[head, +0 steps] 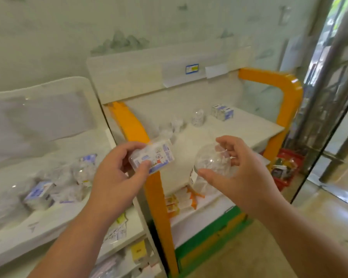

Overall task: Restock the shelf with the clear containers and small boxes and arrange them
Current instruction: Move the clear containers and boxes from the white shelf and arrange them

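The left hand (117, 169) holds a small box (152, 157) in front of the shelf (239, 125): its fingers (129, 149) curl over the top edge of the box and the thumb presses on the printed front. The box is white with blue print and is tilted. The right hand (239, 167) holds a clear container (213, 161), round like a bulb, with the fingers curled around its far side and the thumb on its near side. The box and the container are near each other but apart, both below the front edge of the shelf.

The shelf is a white board inside an orange frame (285, 93). At the back of the shelf stand two boxes (222, 112), touching each other. To the left of them on the shelf stands a clear jar (198, 117), and further left more clear containers (169, 129), blurred. On the board above the shelf there is a blue label (191, 68).

Left of the shelf is a white bin (18, 227) with clear containers and at least one blue-white box inside, in a loose heap. Right of the shelf, on the floor, stands a red basket (289, 167); what is inside I cannot tell.
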`<action>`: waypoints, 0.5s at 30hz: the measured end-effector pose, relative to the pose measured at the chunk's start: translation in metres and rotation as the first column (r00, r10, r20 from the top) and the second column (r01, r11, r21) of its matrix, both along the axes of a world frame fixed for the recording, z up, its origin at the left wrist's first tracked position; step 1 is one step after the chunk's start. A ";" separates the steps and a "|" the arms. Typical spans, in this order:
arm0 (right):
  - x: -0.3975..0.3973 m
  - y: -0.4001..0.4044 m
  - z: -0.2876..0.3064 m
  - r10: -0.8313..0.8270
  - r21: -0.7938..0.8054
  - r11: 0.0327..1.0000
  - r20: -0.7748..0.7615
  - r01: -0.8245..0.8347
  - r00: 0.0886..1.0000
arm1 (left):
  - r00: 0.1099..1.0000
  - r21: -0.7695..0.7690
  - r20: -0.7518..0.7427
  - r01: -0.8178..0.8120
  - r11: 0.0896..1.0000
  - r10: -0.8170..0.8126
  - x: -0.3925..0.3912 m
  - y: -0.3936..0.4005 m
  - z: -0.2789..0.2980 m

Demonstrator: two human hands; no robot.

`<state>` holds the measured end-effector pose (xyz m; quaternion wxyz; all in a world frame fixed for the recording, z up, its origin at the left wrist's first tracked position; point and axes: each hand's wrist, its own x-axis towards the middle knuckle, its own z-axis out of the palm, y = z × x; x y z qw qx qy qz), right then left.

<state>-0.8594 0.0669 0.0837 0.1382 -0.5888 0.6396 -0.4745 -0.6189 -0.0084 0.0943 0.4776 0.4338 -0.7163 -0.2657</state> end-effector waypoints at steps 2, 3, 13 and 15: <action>-0.028 0.005 -0.003 -0.062 0.008 0.998 -0.001 0.062 0.998 | 1.000 -0.010 0.002 0.030 0.999 -0.030 -0.033 -0.007 0.001; -0.041 0.005 -0.005 -0.086 0.016 0.996 0.010 0.086 0.996 | 0.999 -0.014 0.002 0.033 0.999 -0.033 -0.048 -0.010 0.001; -0.135 -0.065 -0.024 -0.120 0.095 0.988 0.000 0.119 0.993 | 0.997 0.002 -0.007 -0.082 0.997 0.082 -0.145 -0.075 -0.016; -0.150 -0.091 -0.029 -0.097 0.124 0.987 -0.034 0.101 0.995 | 0.992 -0.001 -0.011 -0.122 0.993 0.122 -0.157 -0.093 -0.022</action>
